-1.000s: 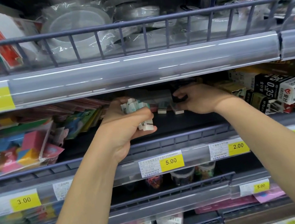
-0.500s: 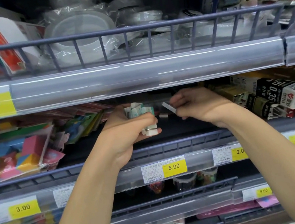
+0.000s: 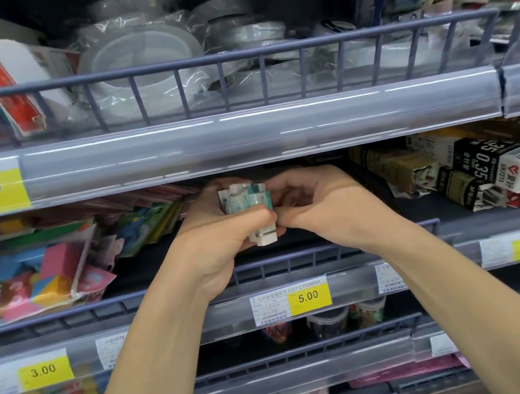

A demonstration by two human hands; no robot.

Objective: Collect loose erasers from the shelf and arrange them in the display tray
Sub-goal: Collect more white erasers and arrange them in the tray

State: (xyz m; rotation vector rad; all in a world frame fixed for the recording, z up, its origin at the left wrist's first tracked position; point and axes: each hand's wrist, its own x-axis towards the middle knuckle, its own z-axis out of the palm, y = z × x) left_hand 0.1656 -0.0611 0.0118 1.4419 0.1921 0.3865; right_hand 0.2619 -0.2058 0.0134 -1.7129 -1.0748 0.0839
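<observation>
A bunch of small white-and-green sleeved erasers is clutched in the left hand, apparently also pinched by the right hand, above the dark shelf; arranging is not yet begun.

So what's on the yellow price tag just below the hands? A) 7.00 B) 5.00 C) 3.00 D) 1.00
B: the price tag on the shelf rail right under the left hand and right hand reads 5.00.
</observation>
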